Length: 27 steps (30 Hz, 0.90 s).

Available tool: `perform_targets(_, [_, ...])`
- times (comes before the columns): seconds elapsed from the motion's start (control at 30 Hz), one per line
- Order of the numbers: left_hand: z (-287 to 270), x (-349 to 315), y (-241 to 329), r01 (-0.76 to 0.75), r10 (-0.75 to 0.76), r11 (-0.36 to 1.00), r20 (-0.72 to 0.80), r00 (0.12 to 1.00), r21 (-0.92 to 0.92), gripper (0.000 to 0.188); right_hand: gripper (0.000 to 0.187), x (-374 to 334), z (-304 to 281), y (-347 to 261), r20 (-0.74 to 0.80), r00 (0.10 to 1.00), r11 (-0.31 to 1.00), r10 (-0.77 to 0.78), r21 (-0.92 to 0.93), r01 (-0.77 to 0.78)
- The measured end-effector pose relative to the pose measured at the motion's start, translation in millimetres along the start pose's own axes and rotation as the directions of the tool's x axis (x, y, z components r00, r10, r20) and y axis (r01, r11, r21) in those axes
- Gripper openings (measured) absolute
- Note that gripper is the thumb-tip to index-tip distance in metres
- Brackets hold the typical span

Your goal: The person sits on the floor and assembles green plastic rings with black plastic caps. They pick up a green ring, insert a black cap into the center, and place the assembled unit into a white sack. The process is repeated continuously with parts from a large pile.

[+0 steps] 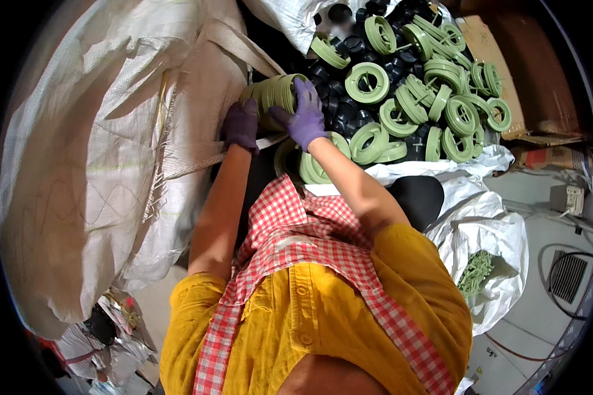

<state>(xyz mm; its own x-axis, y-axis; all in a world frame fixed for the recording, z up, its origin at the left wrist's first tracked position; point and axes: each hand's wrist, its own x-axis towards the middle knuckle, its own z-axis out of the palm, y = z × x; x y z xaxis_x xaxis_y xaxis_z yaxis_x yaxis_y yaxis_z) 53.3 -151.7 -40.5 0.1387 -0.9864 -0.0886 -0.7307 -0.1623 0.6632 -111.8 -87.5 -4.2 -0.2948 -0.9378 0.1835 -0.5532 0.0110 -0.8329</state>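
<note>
A stack of light green plastic rings (270, 93) lies on its side between my two hands, beside the large white woven sack. My left hand (242, 125), in a purple glove, grips the stack's left end; part of its fingers is hidden. At the right end, my right hand (303, 117), gloved the same way, presses against the rings with its fingers extended up over the end. Just below my right hand, more loose green rings (314, 172) lie close to my lap.
Black round caps (356, 45) and scattered green rings (462, 116) are heaped at the upper right. A bulging white woven sack (99, 131) fills the left. At the right, a white plastic bag (501, 230) holds thin green pieces (476, 273). Cardboard (491, 59) borders the heap.
</note>
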Motion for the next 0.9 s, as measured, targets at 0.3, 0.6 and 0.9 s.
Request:
perform_targets(0.3, [-51.8, -79.3, 98.0, 0.424, 0.014, 0.611, 0.545, 0.839, -0.669, 0.039, 0.088, -31.5, -47.4, 25.6, 0.154, 0.978, 0.766, 0.141, 0.609, -0.206])
perform_targets(0.6, [-222.6, -172.3, 211.9, -0.966, 0.965, 0.104, -0.212, 0.156, -0.237, 0.071, 0.086, -78.5, -125.0, -86.9, 0.090, 0.988, 0.756, -0.128, 0.653, 0.038])
perform_targets(0.9, [-483.4, -169.1, 257.6, -0.846, 0.647, 0.523, -0.695, 0.313, 0.107, 0.039, 0.090, 56.0, -138.8, -409.5, -0.199, 0.434, 0.374, -0.879, 0.280, 0.884])
